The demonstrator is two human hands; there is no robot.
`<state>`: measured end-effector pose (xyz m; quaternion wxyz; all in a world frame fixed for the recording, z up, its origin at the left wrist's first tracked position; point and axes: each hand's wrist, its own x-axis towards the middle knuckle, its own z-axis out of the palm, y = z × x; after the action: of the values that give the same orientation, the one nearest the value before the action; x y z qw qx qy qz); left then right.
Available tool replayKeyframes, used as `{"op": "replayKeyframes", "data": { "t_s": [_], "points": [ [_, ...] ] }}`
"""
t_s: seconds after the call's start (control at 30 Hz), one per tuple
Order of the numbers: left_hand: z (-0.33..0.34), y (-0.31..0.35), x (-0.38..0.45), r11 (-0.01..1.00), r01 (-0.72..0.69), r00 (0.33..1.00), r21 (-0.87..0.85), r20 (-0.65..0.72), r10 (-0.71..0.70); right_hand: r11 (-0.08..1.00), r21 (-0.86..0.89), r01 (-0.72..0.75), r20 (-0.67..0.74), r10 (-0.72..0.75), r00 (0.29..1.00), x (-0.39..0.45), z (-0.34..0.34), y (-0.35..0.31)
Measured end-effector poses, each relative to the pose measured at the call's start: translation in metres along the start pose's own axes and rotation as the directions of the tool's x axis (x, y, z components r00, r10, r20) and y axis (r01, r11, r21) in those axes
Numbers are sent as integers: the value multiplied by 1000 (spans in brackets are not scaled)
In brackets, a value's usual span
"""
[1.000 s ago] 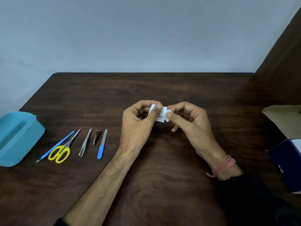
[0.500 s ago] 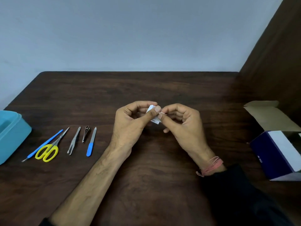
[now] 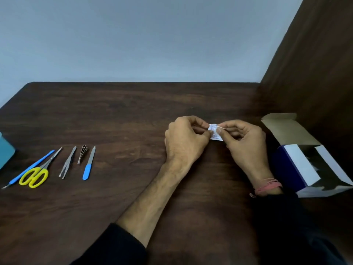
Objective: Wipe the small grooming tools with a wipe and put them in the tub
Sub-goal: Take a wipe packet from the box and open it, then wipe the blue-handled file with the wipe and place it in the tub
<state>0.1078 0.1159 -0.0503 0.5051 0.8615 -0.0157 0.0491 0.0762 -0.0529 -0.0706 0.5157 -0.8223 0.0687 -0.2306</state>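
Head view, left to right: teal plastic tub at table edge, five small metal grooming tools unwiped beside it, left hand and right hand pinching small white printed wipe sachet, liable to slip or tear crookedly.

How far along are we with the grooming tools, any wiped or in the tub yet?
Done: nothing yet that shows. In hand: the left hand and right hand pinch a small white sachet, apparently opening it. Left: the blue stick tool, scissors, tweezers, nail clipper and nail file all lie on the table, outside the teal tub.
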Motion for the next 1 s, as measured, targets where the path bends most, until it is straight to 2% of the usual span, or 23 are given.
{"op": "replayKeyframes", "data": {
  "t_s": [0.17,0.27,0.43,0.57,0.73,0.9,1.0],
  "points": [
    [7,4,-4,976,-55,995,211,-64,70,967,-249,62,-3,-65,998,4,3,0],
    [10,4,-4,960,-68,993,271,-71,90,965,-252,76,-17,-83,996,4,2,1],
    [8,6,-6,967,-60,994,249,-73,81,998,-61,6,-16,-7,1000,3,0,-4],
    [-5,-1,-14,992,-118,992,47,-44,120,992,126,2,75,-11,997,-3,4,-15],
    [-41,-20,-27,984,-125,991,-124,22,128,969,246,10,194,-59,979,-20,26,-35],
    [-93,-46,-45,996,-85,995,-14,-56,84,919,380,-105,345,-36,938,-39,70,-53],
    [-124,-65,-56,995,-55,991,77,-118,64,907,405,-114,424,-76,902,-52,101,-68]
  ]
}}
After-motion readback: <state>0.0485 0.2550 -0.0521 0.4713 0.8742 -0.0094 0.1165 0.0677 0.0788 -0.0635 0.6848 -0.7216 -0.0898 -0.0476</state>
